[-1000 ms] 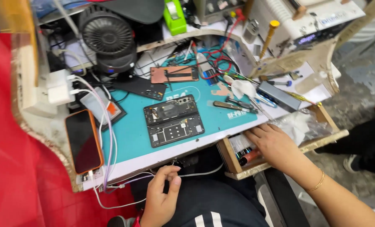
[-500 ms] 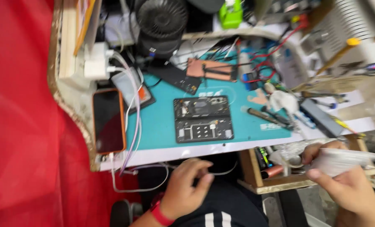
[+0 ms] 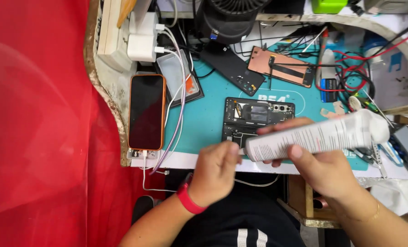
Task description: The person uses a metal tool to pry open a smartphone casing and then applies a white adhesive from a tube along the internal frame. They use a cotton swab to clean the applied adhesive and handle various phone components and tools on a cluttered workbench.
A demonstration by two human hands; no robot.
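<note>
At the left of the frame an orange-cased phone (image 3: 146, 112) lies face up on the bench. Lower centre, the left hand (image 3: 215, 171) has its fingers curled together at the end of a white tube (image 3: 311, 136), perhaps pinching its cap. The right hand (image 3: 320, 167) grips the tube, held level over the opened phone (image 3: 254, 114) on the teal mat (image 3: 204, 116).

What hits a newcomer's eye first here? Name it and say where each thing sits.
First the white tube, held lying across the middle: the right hand grips it, the left hand pinches its near end. Right behind it an opened phone lies on the teal mat. At the left, an orange-cased phone lies screen up by the bench edge, against a red cloth.
</note>
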